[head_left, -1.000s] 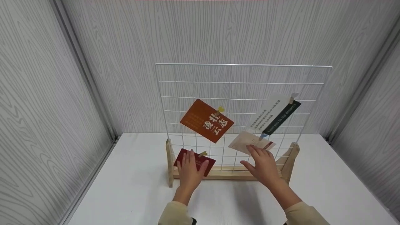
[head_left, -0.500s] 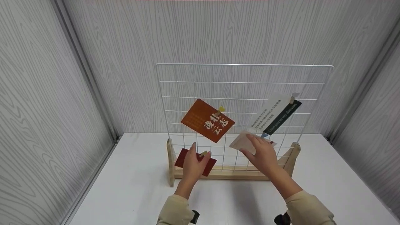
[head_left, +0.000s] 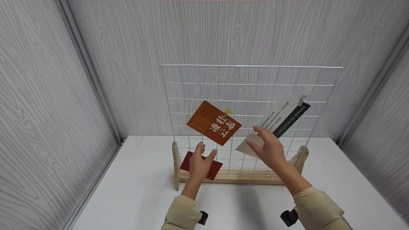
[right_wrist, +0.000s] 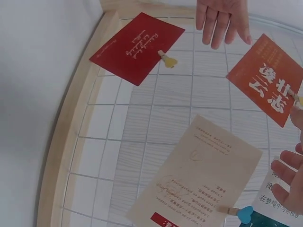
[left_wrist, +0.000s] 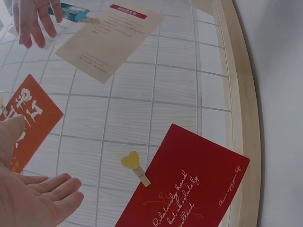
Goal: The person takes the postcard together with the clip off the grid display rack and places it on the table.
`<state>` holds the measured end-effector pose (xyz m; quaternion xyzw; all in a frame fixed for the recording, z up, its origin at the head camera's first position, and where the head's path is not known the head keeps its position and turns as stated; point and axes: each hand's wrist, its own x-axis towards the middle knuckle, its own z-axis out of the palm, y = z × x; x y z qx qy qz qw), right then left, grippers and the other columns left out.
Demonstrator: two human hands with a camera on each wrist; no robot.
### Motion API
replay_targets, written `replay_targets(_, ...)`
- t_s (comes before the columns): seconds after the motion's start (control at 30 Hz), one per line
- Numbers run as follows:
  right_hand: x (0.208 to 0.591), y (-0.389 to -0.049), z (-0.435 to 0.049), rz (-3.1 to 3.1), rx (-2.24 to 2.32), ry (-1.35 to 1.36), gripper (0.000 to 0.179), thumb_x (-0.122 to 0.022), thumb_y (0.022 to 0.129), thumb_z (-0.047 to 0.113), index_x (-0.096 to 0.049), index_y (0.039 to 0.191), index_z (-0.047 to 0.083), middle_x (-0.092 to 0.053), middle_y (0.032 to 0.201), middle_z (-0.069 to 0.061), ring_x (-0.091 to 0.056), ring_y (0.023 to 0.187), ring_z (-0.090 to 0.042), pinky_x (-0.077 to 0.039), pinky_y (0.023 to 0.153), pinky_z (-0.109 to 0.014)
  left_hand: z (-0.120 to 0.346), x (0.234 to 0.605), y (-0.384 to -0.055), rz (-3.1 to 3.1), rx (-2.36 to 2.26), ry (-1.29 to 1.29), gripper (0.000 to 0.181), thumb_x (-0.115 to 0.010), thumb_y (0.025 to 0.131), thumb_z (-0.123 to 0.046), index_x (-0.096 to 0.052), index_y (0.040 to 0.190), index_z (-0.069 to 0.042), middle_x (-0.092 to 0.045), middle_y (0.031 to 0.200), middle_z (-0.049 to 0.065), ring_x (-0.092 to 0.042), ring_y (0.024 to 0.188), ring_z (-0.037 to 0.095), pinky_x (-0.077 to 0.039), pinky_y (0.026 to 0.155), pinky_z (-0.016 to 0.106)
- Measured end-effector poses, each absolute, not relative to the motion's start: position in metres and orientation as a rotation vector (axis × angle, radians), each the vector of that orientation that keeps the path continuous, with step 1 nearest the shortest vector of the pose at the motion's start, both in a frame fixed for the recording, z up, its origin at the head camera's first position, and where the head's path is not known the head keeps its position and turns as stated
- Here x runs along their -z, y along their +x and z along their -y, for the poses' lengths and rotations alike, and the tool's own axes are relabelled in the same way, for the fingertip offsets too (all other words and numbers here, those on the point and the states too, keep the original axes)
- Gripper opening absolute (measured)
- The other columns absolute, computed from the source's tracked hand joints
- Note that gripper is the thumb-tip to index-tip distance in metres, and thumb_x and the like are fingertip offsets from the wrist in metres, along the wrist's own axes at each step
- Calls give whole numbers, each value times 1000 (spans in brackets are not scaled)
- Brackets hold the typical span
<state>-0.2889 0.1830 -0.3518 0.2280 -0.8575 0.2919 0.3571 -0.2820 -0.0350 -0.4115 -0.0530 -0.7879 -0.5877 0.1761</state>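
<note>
My left hand [head_left: 198, 166] hovers in front of the dark red card [head_left: 214, 172], fingers loosely bent and thumb apart, with nothing in its grasp. A yellow heart clip [left_wrist: 135, 165] pins that card to the white wire grid. Over the beige card [head_left: 249, 148] is my right hand [head_left: 271, 150], thumb and fingers spread with a gap between them. The blue heart clip [right_wrist: 244, 214] at the beige card's edge shows in the right wrist view but is hidden behind the hand in the head view. An orange card [head_left: 212, 123] with white characters hangs between and above both hands.
The wire grid [head_left: 252, 66] stands upright in a wooden base [head_left: 243, 179] on a white table [head_left: 143, 179]. A white-and-dark-green card [head_left: 292, 119] hangs at the upper right from a pale clip [head_left: 302, 99]. Grained panels [head_left: 204, 35] enclose the back and sides.
My left hand has moved up and slightly right from the red card, its fingers more bent. My right hand has risen from the beige card toward the white-and-green card. The cards hang as before.
</note>
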Motion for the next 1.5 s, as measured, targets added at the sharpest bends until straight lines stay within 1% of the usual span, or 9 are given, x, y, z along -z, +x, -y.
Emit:
replay_targets(0.23,330,-291,-174,2203,-816,601,40,-66,76,14,-53,112,4,-56,108,-10,-54,92,-21,-43,78,-36,35,408,-288,2086,1824,-141,62,-59,81,-32,-36,124,5,-49,116,20,-48,105,29,-39,85,38)
replay_targets(0.4,319,-291,-166,2168,-817,642,36,-65,76,12,-54,109,2,-57,106,-11,-54,90,-22,-42,79,-36,32,410,-293,1948,1978,-97,56,-60,81,-29,-41,120,5,-53,110,17,-51,100,26,-43,81,35)
replay_targets(0.6,312,-293,-156,2156,-794,663,33,-64,77,11,-56,108,1,-58,103,-11,-53,90,-21,-42,78,-35,29,410,-297,1810,2105,-98,47,-60,82,-23,-45,116,6,-56,104,15,-53,97,23,-42,81,31)
replay_targets(0.7,308,-295,-153,2169,-771,665,33,-63,78,11,-56,109,2,-57,105,-10,-52,93,-21,-42,80,-34,27,410,-299,1774,2128,-122,46,-59,82,-22,-46,115,7,-56,103,16,-52,96,23,-42,81,32)
replay_targets(0.87,298,-301,-150,2176,-745,685,31,-62,79,10,-56,108,2,-57,105,-9,-50,98,-21,-39,84,-33,26,408,-299,1728,2209,-115,46,-59,82,-22,-46,115,7,-56,102,16,-54,96,23,-43,81,32)
replay_targets(1.17,286,-310,-142,2101,-682,751,28,-64,76,6,-59,103,2,-59,102,-9,-52,97,-21,-40,83,-31,22,405,-302,1674,2214,-129,39,-59,82,-18,-49,111,5,-57,101,15,-53,95,22,-43,81,32)
replay_targets(1.3,285,-312,-138,2127,-677,747,30,-65,75,5,-58,104,1,-59,103,-9,-52,97,-22,-40,83,-32,21,405,-304,1657,2197,-135,36,-60,82,-16,-51,109,6,-58,97,15,-55,92,22,-44,79,32)
replay_targets(1.5,283,-313,-130,2173,-614,740,30,-64,76,7,-58,105,2,-59,102,-9,-52,96,-22,-41,82,-33,22,405,-304,1668,2190,-144,36,-59,82,-16,-50,110,6,-58,97,15,-55,92,22,-43,79,32)
